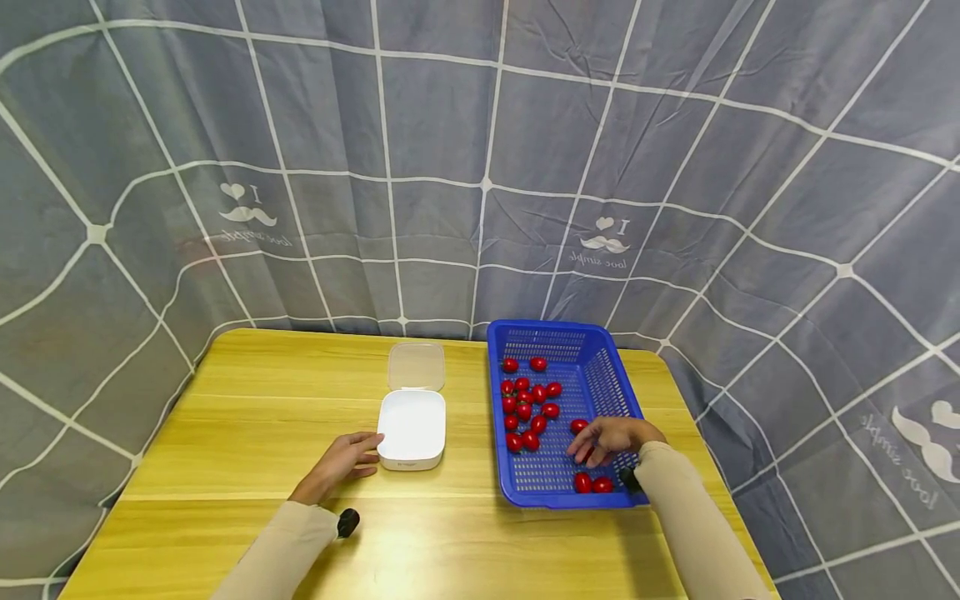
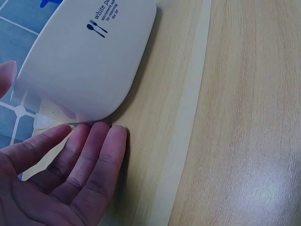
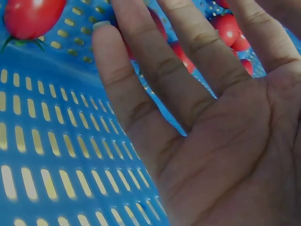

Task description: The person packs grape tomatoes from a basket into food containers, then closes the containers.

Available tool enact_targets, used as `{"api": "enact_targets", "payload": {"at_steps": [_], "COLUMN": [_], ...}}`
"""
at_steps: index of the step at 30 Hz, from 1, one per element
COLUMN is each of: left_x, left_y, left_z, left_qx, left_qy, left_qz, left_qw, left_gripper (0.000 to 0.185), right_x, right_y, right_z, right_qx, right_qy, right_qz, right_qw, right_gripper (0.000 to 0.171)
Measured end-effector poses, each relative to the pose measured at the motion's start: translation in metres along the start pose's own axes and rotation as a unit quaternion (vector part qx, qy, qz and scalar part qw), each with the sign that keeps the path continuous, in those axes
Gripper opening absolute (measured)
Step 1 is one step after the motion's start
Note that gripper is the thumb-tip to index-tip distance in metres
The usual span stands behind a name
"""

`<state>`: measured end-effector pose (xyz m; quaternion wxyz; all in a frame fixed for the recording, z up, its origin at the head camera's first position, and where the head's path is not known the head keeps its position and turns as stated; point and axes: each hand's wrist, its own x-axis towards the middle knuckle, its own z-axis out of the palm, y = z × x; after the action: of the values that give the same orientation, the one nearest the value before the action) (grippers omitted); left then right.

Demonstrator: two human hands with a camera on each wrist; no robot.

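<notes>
The left hand [image 1: 341,462] lies flat on the yellow counter [image 1: 247,417], fingers straight, touching the near left side of the white box [image 1: 411,429]. The box's clear lid [image 1: 416,365] lies just behind it. The right hand [image 1: 611,439] is spread loose inside the blue basket [image 1: 562,337], holding nothing, right by the red tomatoes [image 1: 528,408].

Bare tabletop [image 1: 247,417] left and front, white box [image 1: 411,429] and blue basket [image 1: 558,496] walls blocking middle
</notes>
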<state>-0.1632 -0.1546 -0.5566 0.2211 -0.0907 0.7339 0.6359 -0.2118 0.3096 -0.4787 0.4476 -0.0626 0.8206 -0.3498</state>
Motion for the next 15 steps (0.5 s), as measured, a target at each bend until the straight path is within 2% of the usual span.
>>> {"api": "enact_targets", "payload": {"at_steps": [9, 15], "left_x": [0.002, 0.002], "left_y": [0.0, 0.001], "left_z": [0.001, 0.001], "left_qx": [0.001, 0.002], "left_qy": [0.007, -0.001], "left_qz": [-0.004, -0.003], "left_qw": [1.0, 1.0], "left_gripper": [0.064, 0.067], "right_x": [0.009, 0.016], "right_y": [-0.003, -0.006], "right_z": [-0.004, -0.005], "right_qx": [0.021, 0.017], "right_qy": [-0.053, -0.084], "right_qz": [0.069, 0.111], "right_qw": [0.996, 0.99], "right_gripper": [0.035, 0.034]}}
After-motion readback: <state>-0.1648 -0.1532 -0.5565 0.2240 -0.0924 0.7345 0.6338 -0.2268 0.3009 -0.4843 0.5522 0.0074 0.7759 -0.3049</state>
